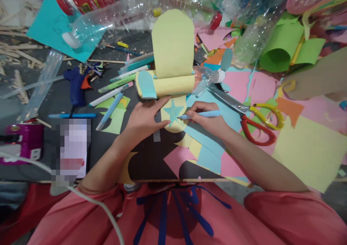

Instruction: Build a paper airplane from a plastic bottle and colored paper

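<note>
A light-blue marker (207, 113) is in my right hand (207, 118), its tip on a blue star (174, 112). That star is drawn on the lower rounded flap of a yellow paper craft (173, 87). My left hand (148, 116) lies with fingers spread, thumb and forefinger framing the flap's left side. The craft is wrapped around a plastic bottle (207, 77), lying sideways, whose white cap points right. Its other flap (173, 42) stretches away from me, plain yellow. A pale blue paper patch (146, 84) covers the craft's left end.
Large scissors (249, 111) lie to the right over coloured paper. Several markers (116, 82), a blue glue gun (76, 85) and a phone (74, 147) are on the left. Clear bottles (108, 18) line the back. A white cable (89, 201) crosses the lower left.
</note>
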Available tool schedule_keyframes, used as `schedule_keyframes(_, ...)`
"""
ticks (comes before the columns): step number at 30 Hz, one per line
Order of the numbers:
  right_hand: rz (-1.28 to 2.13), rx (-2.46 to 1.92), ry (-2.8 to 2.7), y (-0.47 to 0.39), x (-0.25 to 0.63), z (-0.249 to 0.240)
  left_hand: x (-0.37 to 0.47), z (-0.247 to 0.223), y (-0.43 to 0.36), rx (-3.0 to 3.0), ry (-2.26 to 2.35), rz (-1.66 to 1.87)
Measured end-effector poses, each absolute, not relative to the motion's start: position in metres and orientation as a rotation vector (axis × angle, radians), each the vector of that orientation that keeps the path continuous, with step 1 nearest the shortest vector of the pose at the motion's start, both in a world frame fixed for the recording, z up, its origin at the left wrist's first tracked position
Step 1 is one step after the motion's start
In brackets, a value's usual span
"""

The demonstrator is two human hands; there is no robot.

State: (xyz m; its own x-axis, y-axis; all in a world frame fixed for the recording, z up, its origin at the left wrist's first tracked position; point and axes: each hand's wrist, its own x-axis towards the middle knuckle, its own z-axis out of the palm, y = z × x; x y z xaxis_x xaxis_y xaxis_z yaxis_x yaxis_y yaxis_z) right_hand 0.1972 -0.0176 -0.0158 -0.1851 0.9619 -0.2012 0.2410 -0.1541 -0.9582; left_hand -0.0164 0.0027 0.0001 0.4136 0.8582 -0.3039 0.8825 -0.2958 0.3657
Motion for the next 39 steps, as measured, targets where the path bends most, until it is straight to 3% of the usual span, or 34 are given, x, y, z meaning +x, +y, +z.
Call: schedule_keyframes(39,1.415,-1.425,-1.476,-0.0169,0.1978,-0.0143,-0.0158,-0.0001,0.0029,2.188,1.477,-0.108)
